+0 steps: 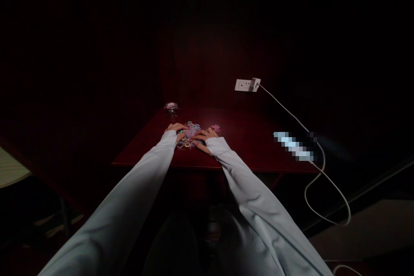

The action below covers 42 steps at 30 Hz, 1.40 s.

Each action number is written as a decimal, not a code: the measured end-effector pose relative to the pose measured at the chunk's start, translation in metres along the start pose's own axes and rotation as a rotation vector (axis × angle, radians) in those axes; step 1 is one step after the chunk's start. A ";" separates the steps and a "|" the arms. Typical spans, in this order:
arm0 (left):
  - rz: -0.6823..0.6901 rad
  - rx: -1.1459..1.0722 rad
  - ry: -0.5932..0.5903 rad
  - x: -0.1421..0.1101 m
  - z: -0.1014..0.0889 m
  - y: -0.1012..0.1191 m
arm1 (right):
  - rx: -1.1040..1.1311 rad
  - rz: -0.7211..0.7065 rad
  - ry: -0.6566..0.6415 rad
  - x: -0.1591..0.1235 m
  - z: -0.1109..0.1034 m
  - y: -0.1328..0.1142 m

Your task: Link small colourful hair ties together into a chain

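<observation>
A heap of small coloured elastic loops point(190, 133) lies on a dark red table point(246, 146). My left hand point(176, 130) rests at the heap's left side with its fingers curled over the loops. At the right side of the heap my right hand point(204, 136) lies with fingers stretched toward the middle, touching the loops. Both arms are in pale long sleeves. The scene is very dark and the fingertips are small, so what each hand pinches is unclear.
A small clear round container point(171, 108) stands at the table's far left. A white wall socket point(243, 85) holds a charger plug point(255, 84), and its white cable point(326, 172) runs down past a blurred object point(294, 145) on the table's right side.
</observation>
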<state>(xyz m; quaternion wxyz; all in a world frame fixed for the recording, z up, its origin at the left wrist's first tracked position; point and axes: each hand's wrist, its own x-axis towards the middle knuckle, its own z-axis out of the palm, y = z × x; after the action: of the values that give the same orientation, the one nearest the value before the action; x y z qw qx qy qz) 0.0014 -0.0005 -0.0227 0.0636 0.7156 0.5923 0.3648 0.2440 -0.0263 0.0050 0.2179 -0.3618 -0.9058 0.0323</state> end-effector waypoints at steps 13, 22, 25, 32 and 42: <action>0.044 -0.015 0.034 0.001 0.003 -0.004 | 0.041 0.017 0.036 0.003 0.008 0.008; 0.079 -0.044 0.045 0.004 0.006 -0.007 | 0.099 0.024 0.021 -0.001 -0.005 0.002; 0.076 -0.053 0.059 0.004 0.006 -0.009 | 0.111 0.022 0.027 -0.002 -0.008 0.000; 0.078 -0.053 0.053 0.005 0.009 -0.013 | 0.084 0.037 0.036 -0.002 -0.010 -0.003; 0.095 -0.062 0.029 0.008 0.007 -0.014 | -0.007 -0.015 -0.049 0.003 0.002 0.001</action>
<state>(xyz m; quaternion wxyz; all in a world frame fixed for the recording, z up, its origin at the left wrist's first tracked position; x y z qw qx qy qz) -0.0055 0.0132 -0.0318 0.0599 0.7353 0.5468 0.3960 0.2422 -0.0234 0.0039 0.1943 -0.3550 -0.9137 0.0363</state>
